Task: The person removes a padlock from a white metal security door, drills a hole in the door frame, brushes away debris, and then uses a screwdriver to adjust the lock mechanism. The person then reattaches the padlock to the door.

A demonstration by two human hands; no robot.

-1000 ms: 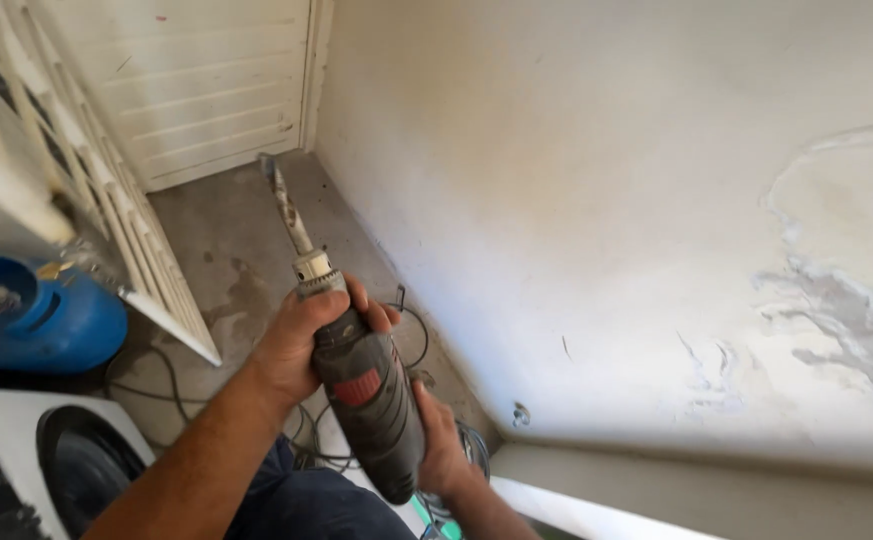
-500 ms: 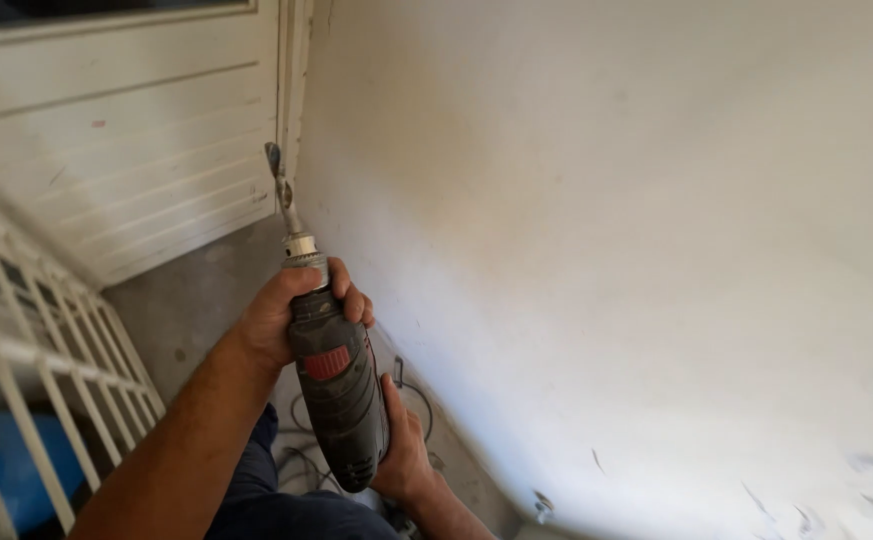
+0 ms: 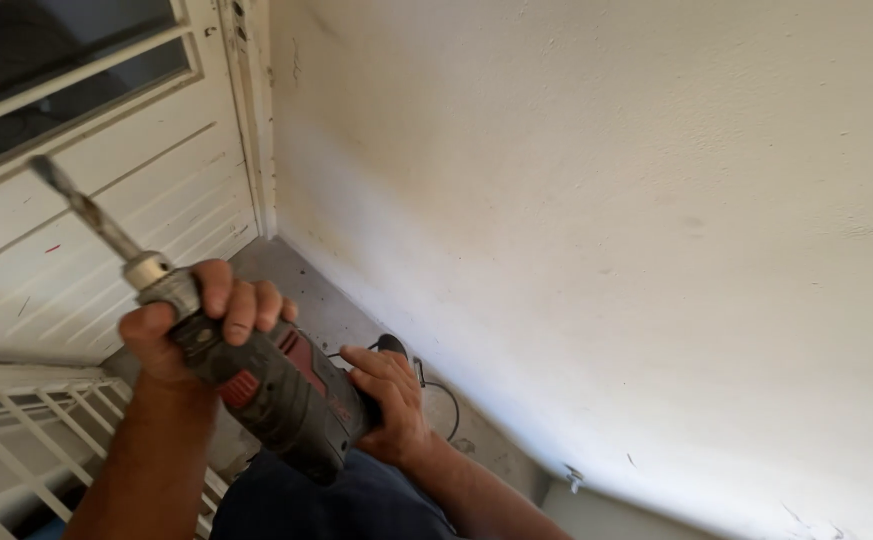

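Observation:
I hold a dark grey power drill (image 3: 286, 395) with red patches, tilted so its long bit (image 3: 81, 210) points up and to the left toward the white door. My left hand (image 3: 201, 320) wraps the front of the drill just behind the metal chuck (image 3: 156, 275). My right hand (image 3: 386, 400) grips the rear handle, low and to the right. A black cord (image 3: 441, 395) trails from the drill's back over the floor.
A white plastered wall (image 3: 606, 230) fills the right side and meets a white panelled door (image 3: 116, 230) with a window in the corner. A white metal grille (image 3: 36, 430) stands at lower left. Grey concrete floor (image 3: 306, 290) runs along the wall's base.
The view has swung up and toward the wall. The drill has tilted, its bit now pointing up-left at the door instead of toward the corner. Both hands keep their grip.

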